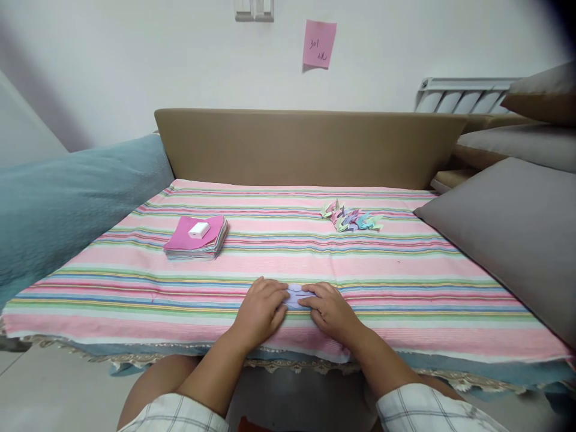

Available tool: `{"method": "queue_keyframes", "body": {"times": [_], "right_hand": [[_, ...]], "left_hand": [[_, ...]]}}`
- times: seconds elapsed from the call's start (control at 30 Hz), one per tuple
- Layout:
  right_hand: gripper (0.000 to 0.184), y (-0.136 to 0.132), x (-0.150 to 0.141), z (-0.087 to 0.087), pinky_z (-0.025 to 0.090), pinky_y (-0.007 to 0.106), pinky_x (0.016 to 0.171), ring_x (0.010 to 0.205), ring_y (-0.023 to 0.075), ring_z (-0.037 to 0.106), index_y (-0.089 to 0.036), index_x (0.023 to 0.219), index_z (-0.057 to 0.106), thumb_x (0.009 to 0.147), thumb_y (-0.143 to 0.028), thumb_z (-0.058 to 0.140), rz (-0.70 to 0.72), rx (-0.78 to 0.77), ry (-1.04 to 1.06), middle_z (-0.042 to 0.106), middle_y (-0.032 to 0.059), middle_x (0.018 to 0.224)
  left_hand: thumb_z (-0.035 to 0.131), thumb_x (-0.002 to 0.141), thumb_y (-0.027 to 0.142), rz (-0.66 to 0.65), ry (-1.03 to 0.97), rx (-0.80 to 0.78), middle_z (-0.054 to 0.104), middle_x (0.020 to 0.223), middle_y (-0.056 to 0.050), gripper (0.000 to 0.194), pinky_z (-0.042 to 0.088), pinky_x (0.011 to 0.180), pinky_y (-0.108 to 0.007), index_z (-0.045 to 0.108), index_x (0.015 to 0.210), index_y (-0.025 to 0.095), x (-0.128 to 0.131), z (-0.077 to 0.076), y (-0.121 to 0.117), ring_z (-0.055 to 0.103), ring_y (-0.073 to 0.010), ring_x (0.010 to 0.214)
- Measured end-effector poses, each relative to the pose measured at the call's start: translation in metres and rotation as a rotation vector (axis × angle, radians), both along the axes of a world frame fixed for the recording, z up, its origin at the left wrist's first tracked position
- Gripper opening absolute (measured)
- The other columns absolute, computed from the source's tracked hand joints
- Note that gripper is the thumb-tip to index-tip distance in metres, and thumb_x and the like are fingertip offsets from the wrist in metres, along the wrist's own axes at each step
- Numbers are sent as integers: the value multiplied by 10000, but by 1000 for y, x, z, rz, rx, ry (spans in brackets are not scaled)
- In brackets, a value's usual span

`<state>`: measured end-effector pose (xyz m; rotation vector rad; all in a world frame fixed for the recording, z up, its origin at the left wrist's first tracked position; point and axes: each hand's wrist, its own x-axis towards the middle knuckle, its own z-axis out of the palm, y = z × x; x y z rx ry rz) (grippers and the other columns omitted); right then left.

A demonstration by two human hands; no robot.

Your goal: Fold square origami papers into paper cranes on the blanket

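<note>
A small piece of lavender paper lies on the striped cloth near its front edge, with what look like fold lines across it. My left hand is closed at the paper's left end, fingertips and thumb pressed on it. At the right end, my right hand pinches the paper with its fingers and thumb. Both hands cover the ends, so only the middle shows. Farther back on the right is a cluster of folded paper pieces in green, pink, purple and blue.
On the left, a white small box rests on a stack of coloured paper. The striped cloth covers a sofa seat. A blue armrest bounds the left side, grey cushions the right, and a brown backrest the rear.
</note>
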<state>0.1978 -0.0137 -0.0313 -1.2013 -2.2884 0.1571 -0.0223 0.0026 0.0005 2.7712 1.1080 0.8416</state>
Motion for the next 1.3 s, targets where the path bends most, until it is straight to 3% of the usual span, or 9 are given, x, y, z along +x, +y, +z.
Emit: {"method": "queue_keyframes", "body": {"times": [0.1, 0.27, 0.6, 0.77, 1.0, 1.17, 1.3], "right_hand": [[471, 0, 1, 0, 392, 403, 899, 1030, 220, 483, -301, 1066, 666, 712, -44, 491, 10, 8, -1, 588, 36, 1177], [456, -1, 2, 1, 399, 400, 903, 1036, 217, 491, -293, 1097, 655, 735, -67, 494, 28, 28, 12, 591, 46, 1179], [281, -3, 4, 5, 396, 394, 913, 1054, 217, 507, -272, 1105, 636, 841, -258, 541, 49, 45, -12, 589, 68, 1193], [271, -2, 1, 7, 384, 389, 902, 1019, 216, 536, -249, 1103, 625, 857, -333, 549, 6, 47, 20, 626, 72, 1144], [179, -2, -7, 10, 312, 388, 934, 907, 180, 568, -236, 1006, 631, 881, -307, 526, -46, 89, 49, 678, 43, 993], [165, 0, -9, 8, 360, 328, 832, 867, 169, 568, -222, 968, 628, 905, -274, 484, -35, 95, 49, 682, 32, 935], [160, 2, -8, 4, 389, 320, 794, 860, 177, 576, -218, 935, 639, 894, -234, 485, -27, 110, 79, 687, 36, 920]], "left_hand": [[621, 789, 243, -32, 78, 15, 660, 1100, -36, 183, 338, 986, -520, 656, 968, 258, 4, -7, 4, 555, -238, 1035], [636, 785, 239, -79, 115, -28, 682, 1048, -36, 145, 456, 852, -391, 681, 923, 240, 5, -13, 14, 597, -210, 939], [496, 872, 231, -117, 92, 56, 688, 930, -44, 169, 468, 787, -329, 663, 880, 206, 10, -7, 16, 603, -178, 874], [422, 904, 239, -46, 108, 13, 659, 862, -63, 206, 455, 773, -324, 619, 904, 178, 12, -5, 14, 574, -180, 847], [402, 915, 267, -21, 63, -90, 649, 836, -42, 220, 439, 760, -308, 607, 890, 191, 13, -3, 10, 569, -173, 819], [398, 911, 261, -24, 32, -183, 649, 836, -34, 217, 435, 763, -299, 605, 891, 199, 13, 3, 7, 568, -173, 828], [547, 839, 343, -55, 38, -195, 660, 911, -41, 202, 440, 780, -319, 598, 976, 204, 10, 1, 8, 569, -193, 865]]}}
